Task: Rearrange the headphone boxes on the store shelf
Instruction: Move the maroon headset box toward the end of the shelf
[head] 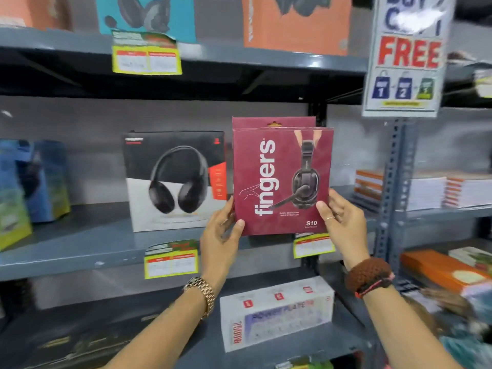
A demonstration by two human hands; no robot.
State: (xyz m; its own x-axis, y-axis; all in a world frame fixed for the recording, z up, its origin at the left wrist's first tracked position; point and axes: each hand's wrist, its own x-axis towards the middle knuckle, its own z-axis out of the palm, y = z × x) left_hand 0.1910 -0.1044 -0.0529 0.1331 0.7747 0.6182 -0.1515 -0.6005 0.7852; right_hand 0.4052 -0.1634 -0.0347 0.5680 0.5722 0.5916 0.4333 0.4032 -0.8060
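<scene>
A maroon headphone box (282, 182) marked "fingers S10" is upright at the front of the grey middle shelf (80, 251). My left hand (222, 230) grips its lower left corner and my right hand (343, 219) grips its lower right edge. A second maroon box (255, 122) stands right behind it, only its top showing. To the left a black and white headphone box (173, 182) stands upright on the same shelf, close beside the maroon one.
Blue-green boxes (32, 187) stand at the far left of the middle shelf. A teal box (146, 14) and an orange box (295, 22) sit on the upper shelf. A white keyboard box (277, 312) lies below. A "FREE" sign (407, 54) hangs at right by stacked books (426, 190).
</scene>
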